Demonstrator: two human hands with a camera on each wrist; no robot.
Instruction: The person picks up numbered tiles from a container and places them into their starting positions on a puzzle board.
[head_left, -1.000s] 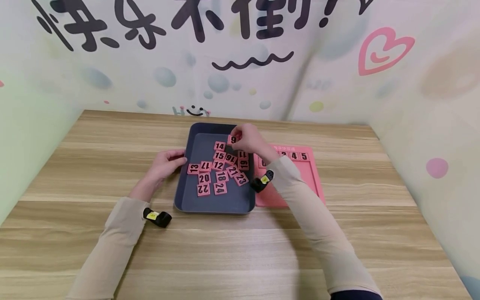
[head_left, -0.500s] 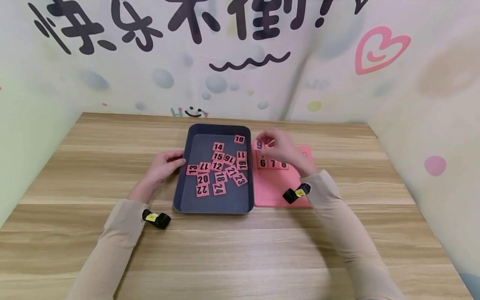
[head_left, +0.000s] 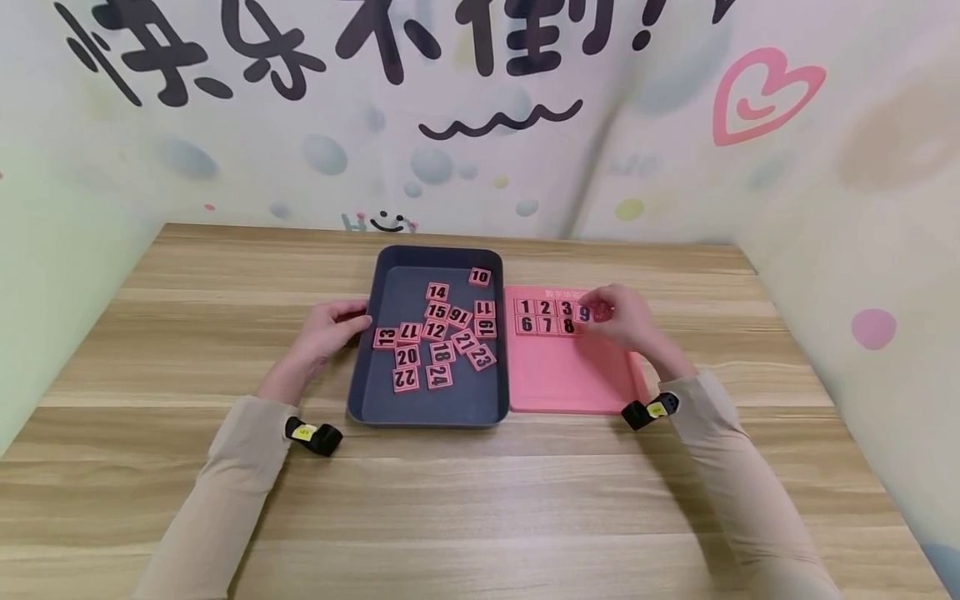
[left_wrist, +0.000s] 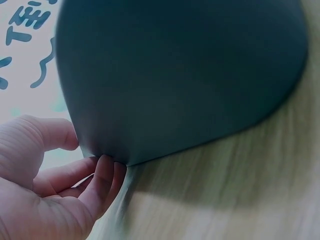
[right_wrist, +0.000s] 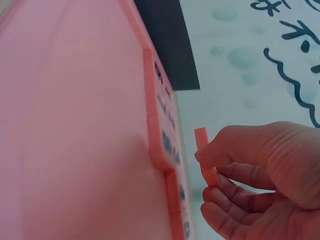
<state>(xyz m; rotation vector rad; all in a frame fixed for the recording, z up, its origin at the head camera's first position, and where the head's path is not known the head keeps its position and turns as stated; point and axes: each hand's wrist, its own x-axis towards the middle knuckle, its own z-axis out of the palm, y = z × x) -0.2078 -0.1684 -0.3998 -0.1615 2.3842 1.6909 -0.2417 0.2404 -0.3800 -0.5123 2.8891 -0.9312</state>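
My right hand (head_left: 626, 318) pinches a pink number tile marked 9 (head_left: 582, 314) between thumb and fingers, over the upper right of the pink puzzle board (head_left: 570, 379). In the right wrist view the tile (right_wrist: 205, 157) is edge-on and apart from the board's surface. Tiles 1, 2 and 3 fill the board's top row from the left; 6, 7 and 8 (head_left: 567, 326) sit beneath them. The hand hides the tiles farther right. My left hand (head_left: 326, 337) grips the left side of the dark blue tray (head_left: 427, 410), thumb at the rim and fingers low on the wall.
Several loose number tiles lie scattered in the tray, among them 10 (head_left: 480, 277), 14 (head_left: 437, 292) and 22 (head_left: 406, 380). Tray and board stand side by side on the wooden table (head_left: 450, 517). A printed wall covering (head_left: 480, 183) rises behind the table.
My right hand has lifted the 9 tile from the tray and carried it right, across to the board's upper right. The left hand has stayed at the tray.
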